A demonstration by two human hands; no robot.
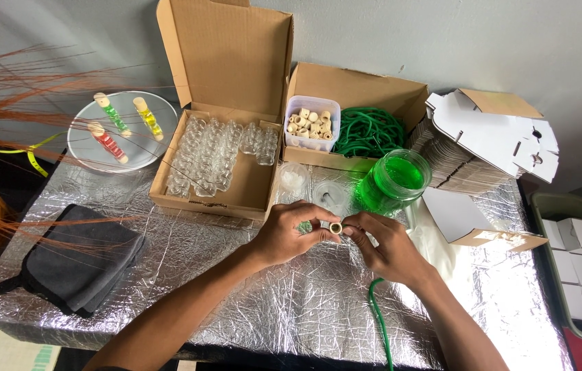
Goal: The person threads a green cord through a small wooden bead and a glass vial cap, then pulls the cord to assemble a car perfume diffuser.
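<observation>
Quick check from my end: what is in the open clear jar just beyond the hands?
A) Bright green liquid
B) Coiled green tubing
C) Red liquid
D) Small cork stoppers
A: the open clear jar holds bright green liquid; the cork stoppers sit in a small clear tub, and the coiled green tubing lies in the cardboard box behind.

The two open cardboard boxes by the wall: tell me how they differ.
The left box is shallow, its lid standing upright, and holds rows of small clear glass vials. The right box is deeper, its flaps folded out, and holds a tub of pale corks and coiled green tubing. Both are plain brown cardboard on the silver-foil table.
</observation>
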